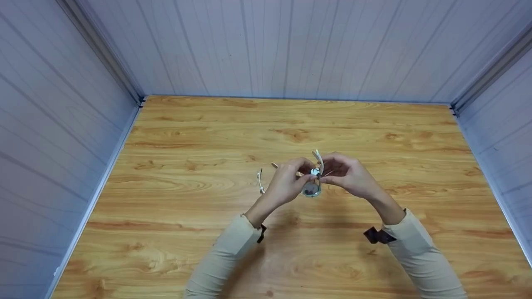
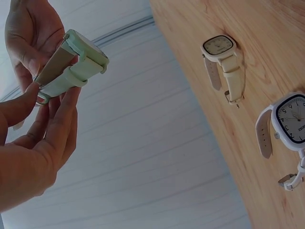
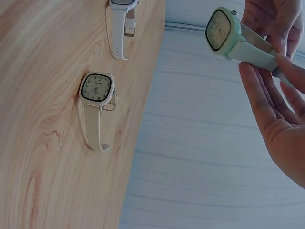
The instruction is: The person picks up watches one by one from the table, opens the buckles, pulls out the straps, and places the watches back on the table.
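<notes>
A mint-green wristwatch (image 2: 88, 55) with a squarish case hangs between both hands, its strap bent into a loop. My left hand (image 1: 289, 180) pinches the strap near the buckle between thumb and fingers. From the other side, my right hand (image 1: 349, 176) grips the strap with thumb and fingertips, close against the left fingers. The dial faces away from the hands in the right wrist view, where the green watch (image 3: 221, 31) shows its dark-rimmed face. Fingers partly hide the buckle and the strap end, so whether the strap is fastened cannot be told.
On the wooden table (image 1: 187, 232) lie a cream watch (image 3: 96, 88) and a white watch (image 2: 290, 121), straps curled beneath or beside them. In the head view the left hand partly covers them. Pale panel walls (image 1: 266, 50) enclose the table at the back and sides.
</notes>
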{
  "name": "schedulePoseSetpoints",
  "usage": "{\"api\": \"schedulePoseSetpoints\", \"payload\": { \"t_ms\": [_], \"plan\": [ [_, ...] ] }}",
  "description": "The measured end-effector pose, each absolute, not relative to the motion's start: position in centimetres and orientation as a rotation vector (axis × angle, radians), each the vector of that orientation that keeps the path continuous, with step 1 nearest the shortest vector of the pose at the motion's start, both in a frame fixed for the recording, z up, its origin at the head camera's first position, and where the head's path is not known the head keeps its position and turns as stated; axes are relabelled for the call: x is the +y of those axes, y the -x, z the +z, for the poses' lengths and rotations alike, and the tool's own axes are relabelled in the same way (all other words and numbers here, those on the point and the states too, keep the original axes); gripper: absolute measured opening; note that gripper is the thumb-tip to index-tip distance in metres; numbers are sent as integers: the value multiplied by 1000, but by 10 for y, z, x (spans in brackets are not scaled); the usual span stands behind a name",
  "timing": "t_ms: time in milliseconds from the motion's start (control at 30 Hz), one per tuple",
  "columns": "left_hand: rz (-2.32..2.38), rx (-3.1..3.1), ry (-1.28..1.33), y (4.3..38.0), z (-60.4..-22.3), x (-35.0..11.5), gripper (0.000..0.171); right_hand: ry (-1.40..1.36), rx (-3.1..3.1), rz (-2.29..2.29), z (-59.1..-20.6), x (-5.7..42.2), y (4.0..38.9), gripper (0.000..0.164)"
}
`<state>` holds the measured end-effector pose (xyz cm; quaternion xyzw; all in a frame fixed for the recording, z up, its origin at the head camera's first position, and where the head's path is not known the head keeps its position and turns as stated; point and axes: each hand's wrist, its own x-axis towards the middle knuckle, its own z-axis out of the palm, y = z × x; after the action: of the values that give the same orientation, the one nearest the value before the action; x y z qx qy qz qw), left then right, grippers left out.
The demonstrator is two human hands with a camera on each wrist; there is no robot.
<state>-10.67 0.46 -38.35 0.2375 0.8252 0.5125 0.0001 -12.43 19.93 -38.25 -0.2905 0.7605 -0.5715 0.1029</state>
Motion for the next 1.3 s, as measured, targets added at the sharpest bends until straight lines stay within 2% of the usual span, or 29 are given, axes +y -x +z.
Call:
{"api": "schedulePoseSetpoints", "payload": {
  "t_ms": [433,833,1000,1300],
  "plan": [
    [1650,2543,-706,108,-383,2,13,765,2297,-1603,-384,198,122,22],
    [1728,2405,-574,108,-380,1,17,923,2332,-1659,-379,197,119,18],
    [1702,2412,-607,107,-378,1,19,955,2345,-1664,-360,191,111,17],
    [1705,2464,-726,106,-382,2,18,1029,2363,-1637,-358,193,111,16]
  ]
}}
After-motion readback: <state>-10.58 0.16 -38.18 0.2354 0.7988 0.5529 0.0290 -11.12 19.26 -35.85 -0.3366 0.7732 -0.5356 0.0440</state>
